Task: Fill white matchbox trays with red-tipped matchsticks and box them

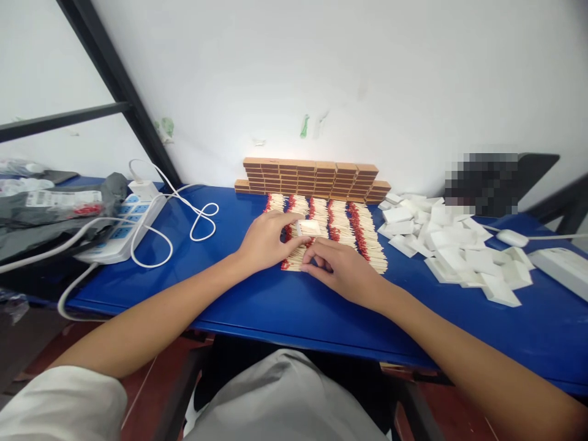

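Several columns of red-tipped matches (337, 214) lie side by side on the blue table. My left hand (271, 239) grips a small white matchbox tray (309, 228) between thumb and fingers, just above the matches. Close by on the right, my right hand (342, 266) has its thumb and fingertips pinched together at the near end of the match columns. Whatever is between those fingertips is too small or hidden to make out. Behind the matches, closed brown matchboxes (307, 177) are stacked in rows against the wall.
A loose heap of white trays (459, 245) covers the table's right side, near a dark screen (500, 184) and a white adapter (563, 269). On the left are a power strip (128, 226), looping white cables (202, 214) and grey plastic bags (50, 208). The blue table's (275, 312) front edge is near me.
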### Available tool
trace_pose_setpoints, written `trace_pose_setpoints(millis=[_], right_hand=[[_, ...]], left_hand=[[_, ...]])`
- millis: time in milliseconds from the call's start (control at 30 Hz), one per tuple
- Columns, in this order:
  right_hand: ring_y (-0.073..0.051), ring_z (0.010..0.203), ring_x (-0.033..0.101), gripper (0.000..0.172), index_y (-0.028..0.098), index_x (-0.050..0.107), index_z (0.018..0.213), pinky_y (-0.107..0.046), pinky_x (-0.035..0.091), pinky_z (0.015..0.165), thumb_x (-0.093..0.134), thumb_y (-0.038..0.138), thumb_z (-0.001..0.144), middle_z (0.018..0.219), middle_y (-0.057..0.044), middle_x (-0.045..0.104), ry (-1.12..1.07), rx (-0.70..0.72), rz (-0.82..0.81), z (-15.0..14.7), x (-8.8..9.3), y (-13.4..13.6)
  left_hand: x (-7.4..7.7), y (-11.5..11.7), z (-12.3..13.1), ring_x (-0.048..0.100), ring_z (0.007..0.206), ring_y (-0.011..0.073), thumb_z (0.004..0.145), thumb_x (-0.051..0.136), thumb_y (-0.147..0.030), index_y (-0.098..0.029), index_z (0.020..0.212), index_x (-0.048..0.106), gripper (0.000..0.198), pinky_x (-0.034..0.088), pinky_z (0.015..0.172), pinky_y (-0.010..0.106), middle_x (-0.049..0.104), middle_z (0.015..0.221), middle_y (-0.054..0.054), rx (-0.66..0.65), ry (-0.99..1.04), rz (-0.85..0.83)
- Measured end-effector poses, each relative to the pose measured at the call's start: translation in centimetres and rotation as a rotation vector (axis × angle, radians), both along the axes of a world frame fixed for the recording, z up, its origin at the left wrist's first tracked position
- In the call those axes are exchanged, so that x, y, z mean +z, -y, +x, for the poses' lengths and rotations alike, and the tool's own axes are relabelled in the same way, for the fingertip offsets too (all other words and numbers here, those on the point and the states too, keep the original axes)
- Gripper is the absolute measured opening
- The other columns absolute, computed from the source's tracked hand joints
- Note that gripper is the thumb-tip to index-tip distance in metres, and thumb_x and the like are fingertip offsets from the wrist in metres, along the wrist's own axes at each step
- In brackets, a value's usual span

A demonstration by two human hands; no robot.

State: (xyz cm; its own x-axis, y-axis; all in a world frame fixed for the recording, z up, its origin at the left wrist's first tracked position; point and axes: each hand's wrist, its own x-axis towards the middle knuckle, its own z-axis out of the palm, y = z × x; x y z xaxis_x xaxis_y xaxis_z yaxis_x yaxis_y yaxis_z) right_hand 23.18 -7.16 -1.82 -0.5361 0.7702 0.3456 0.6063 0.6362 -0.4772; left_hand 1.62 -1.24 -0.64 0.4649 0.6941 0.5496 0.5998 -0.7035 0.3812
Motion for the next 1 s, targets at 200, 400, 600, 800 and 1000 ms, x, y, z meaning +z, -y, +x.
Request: trace_pose_setpoints(millis=[200, 400, 600, 800, 1000], right_hand=[[-0.014, 0.067, 0.050, 0.010, 0.022, 0.065, 0.090, -0.027, 0.039, 0.063, 0.067, 0.024, 0.099, 0.078, 0.001, 0.055, 0.018, 0.006, -0.047, 0.6, 0.2, -0.4], [-0.015, 0.067, 0.050, 0.010, 0.022, 0.064, 0.091, -0.028, 0.039, 0.064, 0.067, 0.026, 0.099, 0.076, 0.002, 0.054, 0.010, -0.005, -0.067, 1.1, 0.7, -0.6], [-0.016, 0.069, 0.051, 0.011, 0.022, 0.066, 0.093, -0.030, 0.040, 0.065, 0.065, 0.030, 0.100, 0.077, 0.001, 0.055, -0.012, -0.038, -0.064, 1.9, 1.6, -0.8], [-0.016, 0.066, 0.050, 0.019, 0.023, 0.065, 0.093, -0.030, 0.040, 0.062, 0.062, 0.039, 0.102, 0.073, 0.002, 0.051, -0.055, -0.083, -0.103, 2.6, 2.2, -0.9], [-0.015, 0.064, 0.048, 0.016, 0.022, 0.063, 0.091, -0.030, 0.039, 0.059, 0.062, 0.035, 0.101, 0.073, 0.002, 0.050, -0.096, -0.141, -0.061, 3.2, 2.3, -1.4]], left_hand=[[0.0, -0.1, 0.0, 0.074, 0.111, 0.0281, 0.091, 0.078, -0.043, -0.020, 0.123, 0.074, 0.040, 0.057, 0.102, 0.044, 0.079, 0.117, 0.009, -0.016, -0.004, -0.003], [-0.2, -0.2, -0.1, 0.073, 0.108, 0.0277, 0.091, 0.077, -0.044, -0.020, 0.125, 0.073, 0.041, 0.056, 0.100, 0.044, 0.079, 0.113, 0.009, -0.032, -0.029, 0.001], [-0.1, -0.2, -0.1, 0.073, 0.104, 0.0282, 0.091, 0.078, -0.044, -0.019, 0.125, 0.074, 0.042, 0.056, 0.093, 0.042, 0.079, 0.108, 0.009, -0.019, -0.058, 0.009], [0.1, -0.1, 0.0, 0.073, 0.099, 0.0263, 0.090, 0.079, -0.045, -0.018, 0.123, 0.074, 0.043, 0.055, 0.091, 0.040, 0.079, 0.106, 0.008, -0.073, -0.074, 0.011], [0.3, 0.1, 0.0, 0.073, 0.097, 0.0226, 0.087, 0.083, -0.043, -0.021, 0.124, 0.074, 0.044, 0.055, 0.088, 0.035, 0.079, 0.105, 0.006, -0.207, -0.056, -0.017]])
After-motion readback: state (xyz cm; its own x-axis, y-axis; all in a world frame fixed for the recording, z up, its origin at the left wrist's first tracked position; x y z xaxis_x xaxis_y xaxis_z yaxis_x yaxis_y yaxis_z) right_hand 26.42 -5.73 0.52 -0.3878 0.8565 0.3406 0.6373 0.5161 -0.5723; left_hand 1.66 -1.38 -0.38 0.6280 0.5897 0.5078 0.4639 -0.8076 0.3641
